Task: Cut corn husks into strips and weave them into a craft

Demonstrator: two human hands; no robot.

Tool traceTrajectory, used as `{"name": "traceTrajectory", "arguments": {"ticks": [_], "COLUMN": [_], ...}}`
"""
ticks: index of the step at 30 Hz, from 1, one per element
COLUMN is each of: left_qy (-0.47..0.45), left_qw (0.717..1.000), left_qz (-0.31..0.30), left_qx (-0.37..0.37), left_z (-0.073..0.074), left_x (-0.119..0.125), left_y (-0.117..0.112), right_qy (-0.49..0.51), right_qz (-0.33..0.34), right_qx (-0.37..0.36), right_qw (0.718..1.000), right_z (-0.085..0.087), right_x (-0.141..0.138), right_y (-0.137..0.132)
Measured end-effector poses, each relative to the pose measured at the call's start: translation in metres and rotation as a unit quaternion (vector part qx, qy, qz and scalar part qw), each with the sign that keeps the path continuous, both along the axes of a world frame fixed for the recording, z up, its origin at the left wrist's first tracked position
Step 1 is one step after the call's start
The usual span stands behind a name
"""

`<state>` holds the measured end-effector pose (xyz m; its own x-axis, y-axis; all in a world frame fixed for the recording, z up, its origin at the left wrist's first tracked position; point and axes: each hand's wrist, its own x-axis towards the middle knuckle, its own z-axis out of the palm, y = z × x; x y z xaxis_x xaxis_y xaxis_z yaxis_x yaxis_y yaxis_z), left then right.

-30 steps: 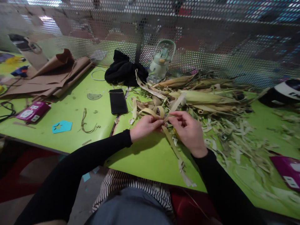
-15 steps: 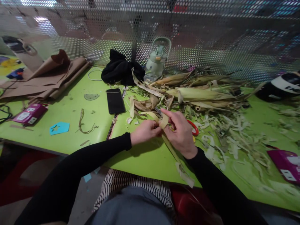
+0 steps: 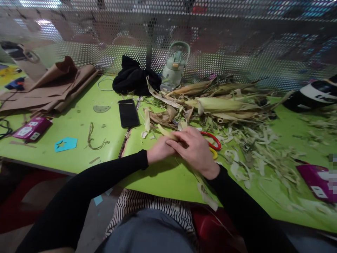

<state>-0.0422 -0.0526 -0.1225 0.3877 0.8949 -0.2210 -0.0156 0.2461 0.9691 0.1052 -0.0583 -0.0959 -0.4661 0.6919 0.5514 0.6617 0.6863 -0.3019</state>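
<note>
My left hand (image 3: 162,150) and my right hand (image 3: 193,149) meet over the green table, both closed on a pale corn husk strip (image 3: 165,131). One end of the strip sticks out past the fingers at the upper left. Below my right hand a longer husk tail (image 3: 206,195) hangs toward the table's front edge. My right fingers cover the left fingertips, so the exact grip is hidden. Scissors (image 3: 216,141) with red and yellow handles lie partly under my right hand. Beyond my hands spreads a pile of corn husks (image 3: 223,105).
A black phone (image 3: 129,113), a protractor (image 3: 101,109), a blue paper tag (image 3: 65,144) and brown paper (image 3: 58,82) lie to the left. Behind stand a pale green bottle (image 3: 173,68) and black cloth (image 3: 137,79). Husk shreds (image 3: 265,151) and a purple box (image 3: 317,181) are at right.
My right hand has shifted left and folded over my left fingertips. The husk loop that stood up between my fingers is now mostly covered. More of the scissors' handles shows.
</note>
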Motion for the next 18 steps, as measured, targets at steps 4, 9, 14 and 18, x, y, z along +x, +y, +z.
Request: {"name": "traceTrajectory", "arguments": {"ticks": [4,9,14,18], "left_qy": [-0.061,-0.172,-0.216,-0.25], "left_qw": [0.997,0.976,0.96,0.946], "left_qz": [0.024,0.075,0.078,0.102], "left_qx": [-0.029,-0.107,-0.162,-0.179], "left_z": [0.002,0.014,0.02,0.021], "left_x": [0.001,0.0,-0.004,-0.007], "left_y": [0.0,0.005,0.009,0.008], "right_qy": [0.057,0.151,0.179,0.147], "right_qz": [-0.013,-0.054,-0.073,-0.054], "right_qx": [-0.004,-0.094,-0.156,-0.133], "right_qw": [0.998,0.983,0.969,0.979], "right_z": [-0.005,-0.006,-0.004,-0.008], "right_x": [-0.006,-0.001,0.004,0.008], "right_y": [-0.009,-0.003,0.006,0.009]}}
